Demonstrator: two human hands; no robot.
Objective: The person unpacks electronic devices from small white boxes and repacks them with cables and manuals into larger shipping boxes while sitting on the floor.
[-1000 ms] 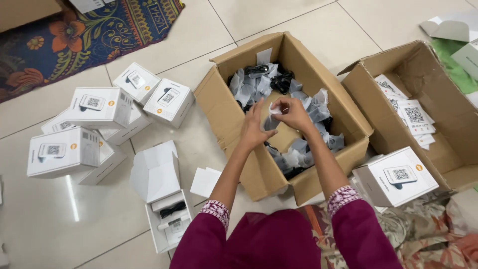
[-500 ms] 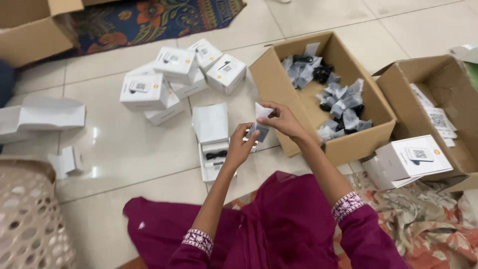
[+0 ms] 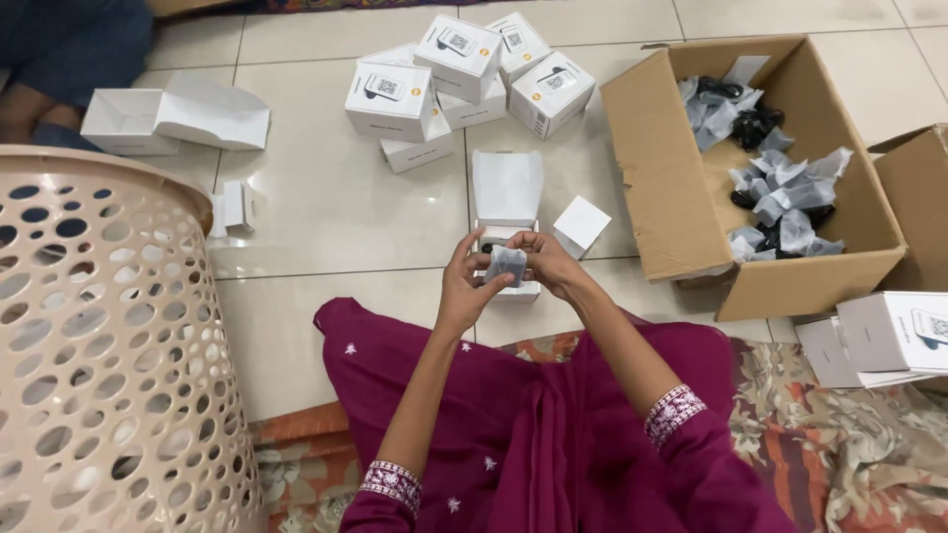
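Over the open white box [image 3: 506,212], both hands pinch a small grey pouch [image 3: 507,265].

head view: looked steeply down from the person's head, facing 12 o'clock across the tiled floor [image 3: 326,207]
nearness: arm's length

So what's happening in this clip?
A person seated on the floor holds a small grey pouch in both hands, left hand and right hand, just above an open white box on the tiles. A cardboard carton to the right holds more such pouches. Closed white boxes are stacked ahead, and a perforated basket stands at left.
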